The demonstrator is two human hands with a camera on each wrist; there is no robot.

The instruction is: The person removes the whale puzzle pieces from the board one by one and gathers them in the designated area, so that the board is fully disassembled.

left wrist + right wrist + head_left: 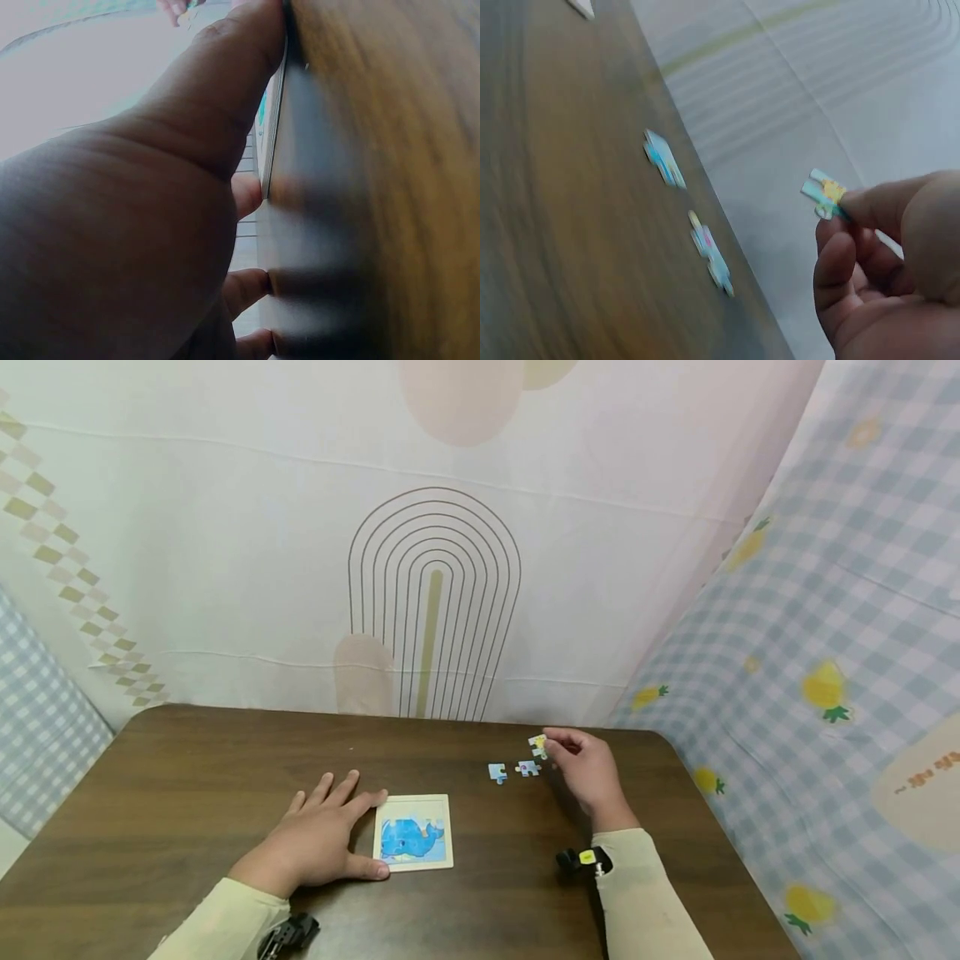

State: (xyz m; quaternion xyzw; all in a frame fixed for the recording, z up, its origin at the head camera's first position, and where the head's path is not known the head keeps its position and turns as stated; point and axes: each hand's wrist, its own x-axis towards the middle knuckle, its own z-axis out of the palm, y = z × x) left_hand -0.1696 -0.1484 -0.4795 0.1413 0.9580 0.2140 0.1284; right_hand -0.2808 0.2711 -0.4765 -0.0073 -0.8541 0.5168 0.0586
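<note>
My left hand (318, 839) lies spread on the table, its thumb and index fingertip at the left edge of a small framed puzzle (412, 867). A blue whale picture fills the lower part of that pale frame; the upper part shows bare backing. With thumb and fingers my right hand (592, 777) pinches a puzzle piece (826, 193) with yellow and light blue print, raised above the table in the right wrist view. Two loose pieces lie near it: a light blue piece (497, 772) and a piece with a pink mark (528, 768).
The brown wooden table (225, 760) ends at a patterned cloth wall (262, 568). On the right hangs a checked cloth (795, 610) with yellow fruit prints. A black wrist camera (585, 860) sits on the right sleeve, another black camera (288, 935) on the left.
</note>
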